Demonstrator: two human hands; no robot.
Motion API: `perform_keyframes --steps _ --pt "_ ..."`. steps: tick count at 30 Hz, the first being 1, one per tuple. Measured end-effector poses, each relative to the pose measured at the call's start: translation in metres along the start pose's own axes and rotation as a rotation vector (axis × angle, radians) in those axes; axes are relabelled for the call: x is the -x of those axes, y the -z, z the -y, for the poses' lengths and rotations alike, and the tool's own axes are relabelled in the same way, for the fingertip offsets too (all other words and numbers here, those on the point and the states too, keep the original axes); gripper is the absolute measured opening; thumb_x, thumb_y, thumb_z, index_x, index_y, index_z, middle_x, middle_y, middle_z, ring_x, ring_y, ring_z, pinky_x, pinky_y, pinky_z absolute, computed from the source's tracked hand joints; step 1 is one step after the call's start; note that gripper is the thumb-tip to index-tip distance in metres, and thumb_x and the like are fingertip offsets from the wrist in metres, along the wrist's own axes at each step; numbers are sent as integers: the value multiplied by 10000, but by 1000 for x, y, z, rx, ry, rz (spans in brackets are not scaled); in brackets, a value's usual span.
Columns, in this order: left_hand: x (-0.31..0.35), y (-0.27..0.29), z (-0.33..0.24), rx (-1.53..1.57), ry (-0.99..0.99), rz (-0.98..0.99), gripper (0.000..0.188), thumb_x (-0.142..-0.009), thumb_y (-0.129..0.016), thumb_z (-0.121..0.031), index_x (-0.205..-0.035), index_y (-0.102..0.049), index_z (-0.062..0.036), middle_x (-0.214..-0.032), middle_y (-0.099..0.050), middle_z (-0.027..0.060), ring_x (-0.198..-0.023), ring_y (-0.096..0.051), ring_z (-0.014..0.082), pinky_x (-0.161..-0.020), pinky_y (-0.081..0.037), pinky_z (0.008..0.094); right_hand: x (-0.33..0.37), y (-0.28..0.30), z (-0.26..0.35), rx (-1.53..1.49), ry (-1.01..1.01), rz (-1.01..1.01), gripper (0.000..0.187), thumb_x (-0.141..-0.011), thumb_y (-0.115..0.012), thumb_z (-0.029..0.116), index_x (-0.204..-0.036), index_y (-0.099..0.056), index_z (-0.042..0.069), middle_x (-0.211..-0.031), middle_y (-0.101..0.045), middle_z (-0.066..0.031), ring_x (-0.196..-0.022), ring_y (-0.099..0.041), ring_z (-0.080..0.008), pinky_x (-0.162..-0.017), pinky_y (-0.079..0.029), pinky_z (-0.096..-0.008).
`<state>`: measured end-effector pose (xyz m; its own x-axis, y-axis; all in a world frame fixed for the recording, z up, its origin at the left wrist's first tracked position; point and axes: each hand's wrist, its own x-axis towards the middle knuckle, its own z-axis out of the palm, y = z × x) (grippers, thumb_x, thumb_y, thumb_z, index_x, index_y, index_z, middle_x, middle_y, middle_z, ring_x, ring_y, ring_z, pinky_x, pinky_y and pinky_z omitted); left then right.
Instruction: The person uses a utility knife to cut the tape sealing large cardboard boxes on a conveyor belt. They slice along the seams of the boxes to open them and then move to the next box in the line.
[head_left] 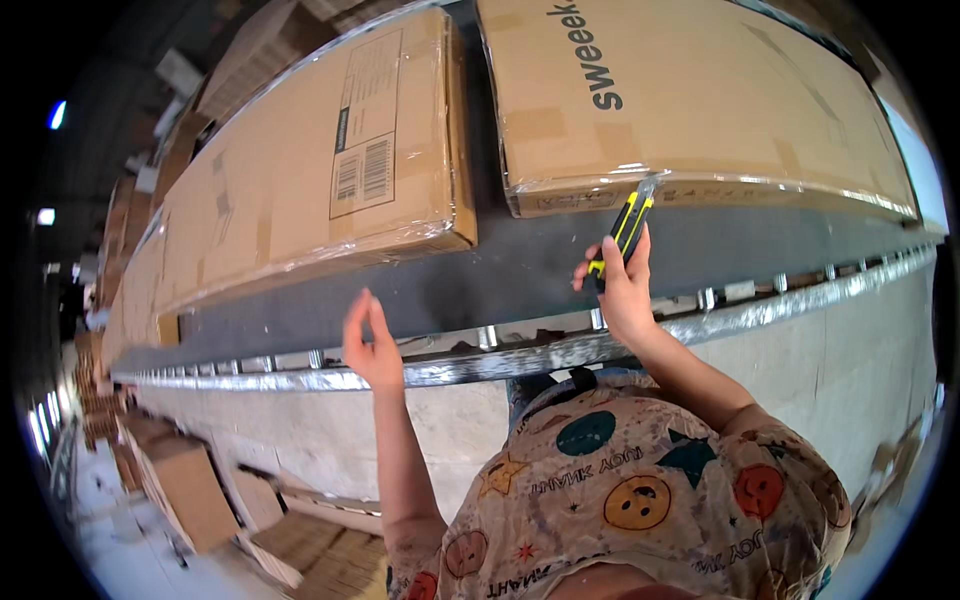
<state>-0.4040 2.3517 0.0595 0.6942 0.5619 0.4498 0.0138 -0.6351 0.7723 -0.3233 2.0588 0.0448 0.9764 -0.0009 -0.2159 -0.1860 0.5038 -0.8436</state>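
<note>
Pressing too deeply, the right hand [627,293], clamped on the cutter [628,225], might slash the right carton [705,100], since the left hand [372,348], fingers apart, steadies nothing.

shirt [575,520]: tan, short-sleeved | print: orange smiley face [638,502], teal star [688,458], dark lettering [625,457] | trousers [521,391]: blue

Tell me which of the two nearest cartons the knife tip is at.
The right carton: the knife in the right hand has its tip at the near edge. The left carton, with the barcode label, is clear of it.
</note>
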Motion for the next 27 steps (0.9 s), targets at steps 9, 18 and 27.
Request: perform_keyframes --steps 9,18,27 --pt "-178 -78 55 -8 -408 236 161 -847 -624 -139 -976 -661 -50 -1116 -618 100 -1017 -574 273 -892 -443 380 29 -107 -34 136 -216 95 610 -969 -425 107 -1430 -32 180 -822 -504 -101 -610 -568 -190 -512 -487 -323" --pt "-177 -79 54 -306 -571 312 289 -841 -610 -293 -1002 -653 -57 -1167 -580 116 -1121 -489 303 -922 -378 455 90 -106 86 596 -534 25 443 -967 -454 165 -1389 -356 75 -699 -586 -75 -457 -528 -116 -396 -421 -240" --pt "-184 -72 49 -179 -510 373 332 -791 -662 -276 -1030 -635 -48 -1173 -566 134 -1150 -469 324 -947 -350 453 -225 -187 111 1353 203 66 366 -926 -500 192 -1284 -501 113 -660 -553 -68 -417 -531 -135 -380 -427 -276"
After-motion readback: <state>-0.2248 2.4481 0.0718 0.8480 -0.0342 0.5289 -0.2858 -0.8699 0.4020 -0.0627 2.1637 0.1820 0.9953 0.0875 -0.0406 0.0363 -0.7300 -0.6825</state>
